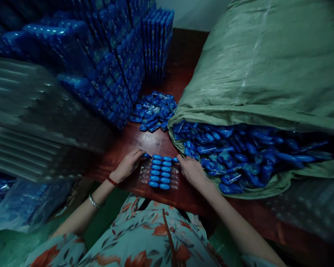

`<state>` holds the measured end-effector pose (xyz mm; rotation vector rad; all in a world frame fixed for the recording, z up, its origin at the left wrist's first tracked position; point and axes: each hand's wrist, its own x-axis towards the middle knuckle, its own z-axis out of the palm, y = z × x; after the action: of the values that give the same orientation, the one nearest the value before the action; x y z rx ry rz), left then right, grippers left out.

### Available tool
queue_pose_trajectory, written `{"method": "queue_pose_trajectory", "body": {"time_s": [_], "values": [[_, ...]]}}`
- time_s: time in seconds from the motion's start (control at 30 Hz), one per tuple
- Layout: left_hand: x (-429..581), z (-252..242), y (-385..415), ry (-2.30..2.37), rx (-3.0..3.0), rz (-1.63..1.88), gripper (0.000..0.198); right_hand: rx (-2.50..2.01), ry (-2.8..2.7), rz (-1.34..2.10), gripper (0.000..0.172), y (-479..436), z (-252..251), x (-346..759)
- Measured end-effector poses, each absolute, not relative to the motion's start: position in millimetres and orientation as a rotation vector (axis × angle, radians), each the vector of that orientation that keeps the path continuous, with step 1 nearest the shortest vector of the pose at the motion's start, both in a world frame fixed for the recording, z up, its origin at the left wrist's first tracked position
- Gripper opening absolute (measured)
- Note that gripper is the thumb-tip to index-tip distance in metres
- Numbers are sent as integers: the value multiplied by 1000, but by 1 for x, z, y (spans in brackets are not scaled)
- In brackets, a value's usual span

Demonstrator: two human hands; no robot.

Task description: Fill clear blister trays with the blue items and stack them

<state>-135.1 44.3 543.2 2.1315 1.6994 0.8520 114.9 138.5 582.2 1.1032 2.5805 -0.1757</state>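
1. A clear blister tray is noted flat on the table, near its front edge, its rows filled with blue pieces.
2. The left hand is seen at the tray's far-left corner, fingers closed on one blue piece.
3. The right hand is laid at the tray's far-right corner; its grip cannot be told.
4. A green sack is recorded right of the tray, a loose heap behind it, and stacked packs behind-left.

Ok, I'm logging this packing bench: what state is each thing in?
Blister tray: flat on the table, middle columns filled with blue pieces.
Green sack: on its side, mouth open, full of pieces.
Loose pile: heaped on table.
Filled trays: stacked.
Empty clear trays: stacked.
Left hand: fingertips at tray's left corner.
Right hand: fingertips at tray's right corner.
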Motion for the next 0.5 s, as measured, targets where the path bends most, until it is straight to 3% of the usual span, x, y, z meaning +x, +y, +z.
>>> {"method": "queue_pose_trajectory", "body": {"time_s": [0.3, 0.5], "values": [[-128, 556, 60, 1587, 2481, 263, 21, 1081, 2548, -166, 26, 137, 592, 104], [-144, 572, 75, 1604, 2442, 281, 21, 1292, 2606, -141, 29, 123, 578, 117]]}}
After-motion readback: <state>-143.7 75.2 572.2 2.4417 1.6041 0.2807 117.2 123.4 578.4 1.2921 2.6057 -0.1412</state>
